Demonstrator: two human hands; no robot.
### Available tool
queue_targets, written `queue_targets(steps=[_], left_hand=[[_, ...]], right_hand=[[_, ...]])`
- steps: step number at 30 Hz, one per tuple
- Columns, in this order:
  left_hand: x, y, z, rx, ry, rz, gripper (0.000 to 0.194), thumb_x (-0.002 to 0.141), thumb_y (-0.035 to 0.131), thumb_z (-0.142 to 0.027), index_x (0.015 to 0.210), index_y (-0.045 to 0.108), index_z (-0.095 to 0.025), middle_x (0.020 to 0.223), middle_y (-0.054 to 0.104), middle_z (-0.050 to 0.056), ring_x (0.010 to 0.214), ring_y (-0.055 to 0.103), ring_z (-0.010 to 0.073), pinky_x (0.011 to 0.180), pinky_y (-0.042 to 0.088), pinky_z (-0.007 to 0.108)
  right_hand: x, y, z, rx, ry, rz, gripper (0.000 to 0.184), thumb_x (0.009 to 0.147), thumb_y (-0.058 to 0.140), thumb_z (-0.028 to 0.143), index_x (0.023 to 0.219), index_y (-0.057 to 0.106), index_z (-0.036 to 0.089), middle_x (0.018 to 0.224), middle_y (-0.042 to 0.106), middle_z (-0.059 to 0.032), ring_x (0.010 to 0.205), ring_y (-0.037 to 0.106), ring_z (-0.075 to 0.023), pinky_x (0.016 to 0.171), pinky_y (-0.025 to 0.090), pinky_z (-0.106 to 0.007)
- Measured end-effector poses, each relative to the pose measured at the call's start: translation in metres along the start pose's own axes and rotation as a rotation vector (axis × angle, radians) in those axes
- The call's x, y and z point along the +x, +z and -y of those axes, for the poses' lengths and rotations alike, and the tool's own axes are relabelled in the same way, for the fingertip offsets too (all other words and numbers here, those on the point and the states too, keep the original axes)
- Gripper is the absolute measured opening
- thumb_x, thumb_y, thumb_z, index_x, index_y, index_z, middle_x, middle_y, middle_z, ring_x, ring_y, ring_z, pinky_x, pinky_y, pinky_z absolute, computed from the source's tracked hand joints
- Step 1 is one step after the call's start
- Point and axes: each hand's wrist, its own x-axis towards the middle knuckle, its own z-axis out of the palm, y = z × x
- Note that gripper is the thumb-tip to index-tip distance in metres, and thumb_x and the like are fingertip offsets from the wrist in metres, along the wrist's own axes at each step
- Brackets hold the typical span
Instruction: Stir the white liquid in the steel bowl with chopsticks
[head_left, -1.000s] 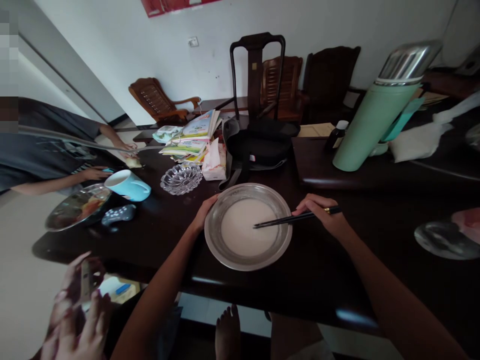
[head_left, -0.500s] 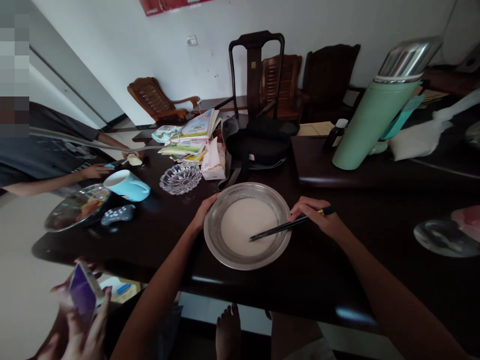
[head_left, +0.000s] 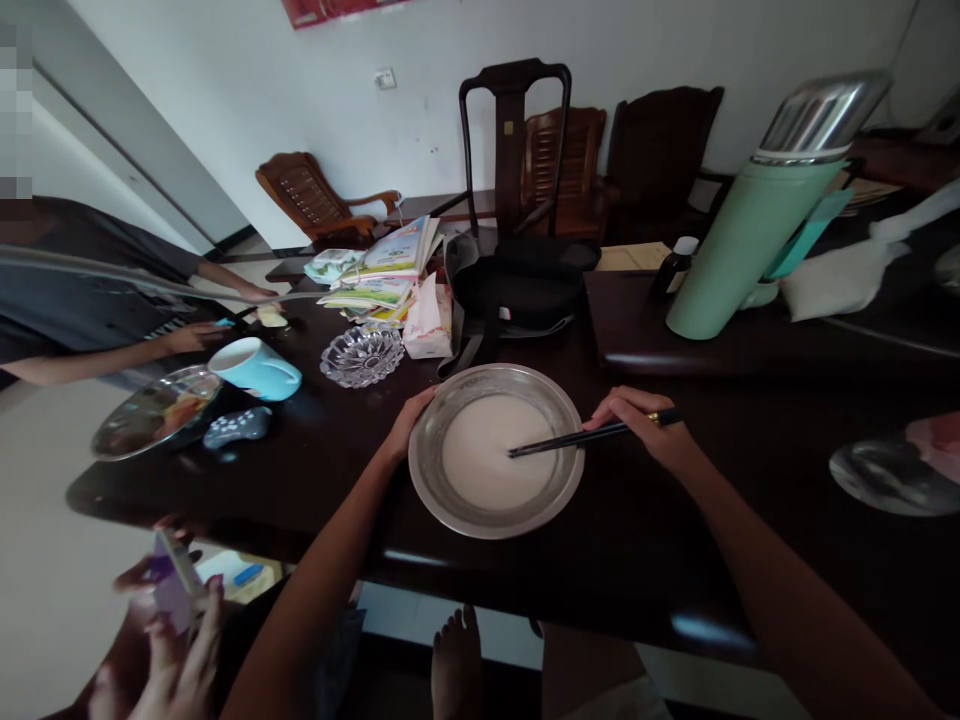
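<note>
A round steel basin (head_left: pixel 427 480) holding a pale white batter (head_left: pixel 487 450) sits on the dark table (head_left: pixel 645 540) in front of me. My left hand (head_left: pixel 407 422) grips the basin's left rim, fingers curled over it. My right hand (head_left: pixel 645 430) is closed on a pair of black chopsticks (head_left: pixel 562 440), whose tips dip into the batter near the middle of the basin.
A green thermos (head_left: pixel 742 230) stands at the back right, with a black bag (head_left: pixel 517 285), books (head_left: pixel 382 270) and a glass ashtray (head_left: pixel 363 355) behind the basin. A blue mug (head_left: pixel 255 368) and another steel dish (head_left: pixel 150 412) lie left, by another person's arms (head_left: pixel 112 355). Someone's hands hold a phone (head_left: pixel 174 590) at lower left.
The chopstick tips swung down toward me through the batter and then back up to the middle. My left hand stayed on the rim. The phone at lower left shifted.
</note>
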Motion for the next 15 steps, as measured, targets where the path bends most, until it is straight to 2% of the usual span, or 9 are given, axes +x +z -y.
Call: queue_targets(steps=[4,8,13,15], left_hand=[[0.0004,-0.0011,0.0008,0.023,-0.005,-0.027,0.046,0.078,0.055,-0.048,0.112,0.066,-0.019,0.099,0.068,0.004,0.098,0.059,0.028,0.093,0.041,0.038],[0.0,-0.0011,0.0004,0.023,-0.001,-0.01,0.044,0.08,0.053,-0.046,0.112,0.066,-0.019,0.102,0.068,0.004,0.1,0.058,0.0271,0.094,0.04,0.037],[-0.0008,0.0009,-0.0018,0.016,0.013,-0.002,0.046,0.079,0.053,-0.046,0.113,0.065,-0.018,0.106,0.066,0.005,0.104,0.055,0.0276,0.096,0.038,0.038],[-0.0008,0.0011,-0.0022,0.015,0.017,-0.005,0.046,0.079,0.053,-0.046,0.112,0.065,-0.018,0.106,0.066,0.005,0.105,0.055,0.0277,0.096,0.038,0.038]], right_hand=[[-0.0006,0.001,-0.0005,0.034,0.001,0.081,0.029,0.091,0.046,0.036,0.079,0.066,0.02,0.074,0.07,-0.0038,0.072,0.066,-0.0183,0.069,0.049,-0.03],[-0.0003,-0.0003,0.0007,-0.005,-0.006,0.006,0.028,0.091,0.046,0.036,0.079,0.067,0.021,0.074,0.07,-0.0036,0.073,0.065,-0.0186,0.071,0.049,-0.031],[-0.0003,0.0005,0.0009,0.008,-0.023,0.085,0.031,0.091,0.045,0.036,0.077,0.068,0.02,0.073,0.069,-0.0034,0.073,0.065,-0.0183,0.07,0.049,-0.031],[-0.0004,0.0,-0.0004,0.014,-0.009,0.055,0.028,0.09,0.047,0.036,0.078,0.067,0.021,0.075,0.07,-0.0032,0.074,0.066,-0.0186,0.071,0.05,-0.031]])
